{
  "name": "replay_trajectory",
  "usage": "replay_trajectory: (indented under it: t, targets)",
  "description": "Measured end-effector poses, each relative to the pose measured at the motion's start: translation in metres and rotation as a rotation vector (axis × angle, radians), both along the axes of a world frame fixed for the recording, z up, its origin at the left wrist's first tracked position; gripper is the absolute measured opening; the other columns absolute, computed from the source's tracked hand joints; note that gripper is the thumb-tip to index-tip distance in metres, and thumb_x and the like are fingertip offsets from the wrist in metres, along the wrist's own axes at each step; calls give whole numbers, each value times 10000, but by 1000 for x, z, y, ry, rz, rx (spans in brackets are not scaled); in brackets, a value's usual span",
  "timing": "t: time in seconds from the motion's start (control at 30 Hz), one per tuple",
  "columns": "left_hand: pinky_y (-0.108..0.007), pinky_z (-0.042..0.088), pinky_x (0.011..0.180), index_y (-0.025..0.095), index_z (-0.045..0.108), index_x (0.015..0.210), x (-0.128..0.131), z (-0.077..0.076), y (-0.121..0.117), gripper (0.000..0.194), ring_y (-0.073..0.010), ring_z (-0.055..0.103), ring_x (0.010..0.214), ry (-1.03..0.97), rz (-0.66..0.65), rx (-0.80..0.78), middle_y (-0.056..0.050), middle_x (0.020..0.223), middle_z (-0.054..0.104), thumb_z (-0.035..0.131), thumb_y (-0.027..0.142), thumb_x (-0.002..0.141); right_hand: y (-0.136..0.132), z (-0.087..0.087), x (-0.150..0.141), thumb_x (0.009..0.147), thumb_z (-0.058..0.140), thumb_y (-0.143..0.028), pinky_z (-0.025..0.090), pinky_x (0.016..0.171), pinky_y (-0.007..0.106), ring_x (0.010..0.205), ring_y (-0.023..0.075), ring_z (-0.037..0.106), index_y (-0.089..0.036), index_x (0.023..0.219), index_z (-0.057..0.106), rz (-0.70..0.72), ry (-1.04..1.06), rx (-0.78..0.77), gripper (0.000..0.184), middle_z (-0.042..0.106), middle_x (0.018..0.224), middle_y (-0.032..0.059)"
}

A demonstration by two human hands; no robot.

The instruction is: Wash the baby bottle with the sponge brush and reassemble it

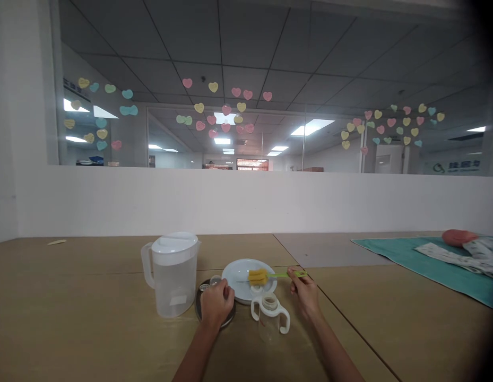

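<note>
My right hand (305,295) grips the green handle of a bottle brush (258,276), held level with its yellow sponge head over a white plate (232,269). My left hand (217,303) is closed above a dark round tray (227,321); whatever its fingers hold, if anything, is hidden. Beside its knuckles are a clear dome-shaped cap (215,280) and a small ring-like piece (204,287) on the tray. Between my hands a clear baby bottle (269,321) with white side handles stands upright, its mouth uncovered. A small whitish piece (256,289) shows at the plate's near edge, partly hidden.
A translucent lidded pitcher (175,281) stands left of the tray. On the right, a teal cloth (413,260) carries a patterned white cloth (449,257) and a reddish rounded item (459,237). A low white wall (150,201) with a window above borders the table (91,318).
</note>
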State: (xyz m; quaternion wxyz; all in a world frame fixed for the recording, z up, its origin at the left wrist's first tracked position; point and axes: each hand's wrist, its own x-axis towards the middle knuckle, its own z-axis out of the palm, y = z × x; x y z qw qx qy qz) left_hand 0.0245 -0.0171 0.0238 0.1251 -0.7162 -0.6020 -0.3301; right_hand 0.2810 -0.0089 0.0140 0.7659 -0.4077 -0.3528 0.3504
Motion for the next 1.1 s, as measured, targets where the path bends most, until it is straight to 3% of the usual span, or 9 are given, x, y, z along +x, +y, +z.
replay_trajectory:
  t: [0.23, 0.5, 0.8, 0.93, 1.1]
  targets:
    - [-242, 295, 552, 227, 616, 933, 9, -7, 1, 239, -155, 621, 627, 10, -106, 79, -11, 695, 676, 387, 270, 882, 0, 0, 0, 504, 799, -467, 312, 407, 228, 427, 72, 380, -155, 755, 701, -35, -8, 33, 412, 572, 554, -27]
    - [-238, 367, 598, 251, 661, 935, 8, -14, 7, 247, -158, 642, 691, 7, -132, 168, -23, 760, 707, 420, 246, 882, -5, 6, -4, 505, 776, -508, 339, 392, 247, 396, 96, 394, -138, 728, 713, -59, -160, 21, 436, 518, 447, -28]
    - [-248, 442, 661, 241, 690, 958, 5, -19, 11, 302, -169, 664, 775, -36, -235, 202, -43, 879, 729, 396, 297, 917, -8, 3, -11, 595, 724, -512, 320, 349, 237, 395, 76, 407, -170, 693, 726, -10, -361, 110, 356, 684, 781, 66]
    - [-251, 446, 664, 228, 681, 961, 6, -16, 7, 324, -165, 663, 768, -31, -237, 185, -46, 871, 725, 366, 295, 930, -10, 5, -12, 590, 727, -498, 302, 356, 230, 423, 101, 426, -174, 707, 733, -29, -367, 94, 344, 653, 637, 44]
    - [-275, 446, 717, 188, 662, 896, 7, -13, 5, 345, -178, 638, 824, 11, -216, 228, -61, 835, 694, 327, 250, 943, -9, 6, -10, 520, 752, -508, 264, 350, 234, 360, 86, 336, -145, 675, 717, -5, -284, 23, 396, 489, 394, -24]
